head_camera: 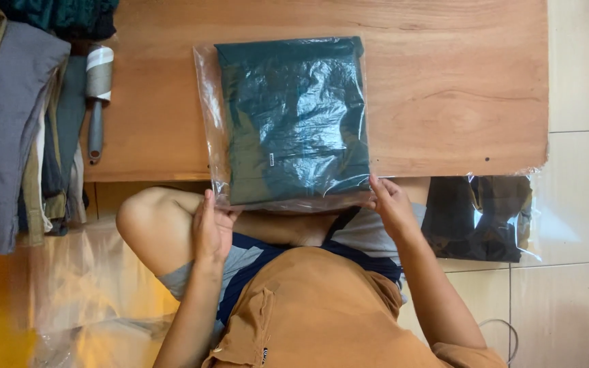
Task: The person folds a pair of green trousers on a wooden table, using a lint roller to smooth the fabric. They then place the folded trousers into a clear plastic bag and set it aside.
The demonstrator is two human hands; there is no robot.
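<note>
Orange short-sleeved shirt (322,307) nearest the lens, bare crossed legs beyond.

Left hand (211,228) and right hand (390,204) pinching the near corners of a clear plastic bag (207,88) holding a folded dark green garment (294,116). Flat on the brown wooden board (458,82), just ahead of both sets of fingers, long axis pointing away from the body, centred between the hands.

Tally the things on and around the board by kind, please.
Bagged folded garments: 2 (dark green at both hands, left and right; black on the floor)
Lint rollers: 1
Clothing piles: 1
Total: 4
</note>
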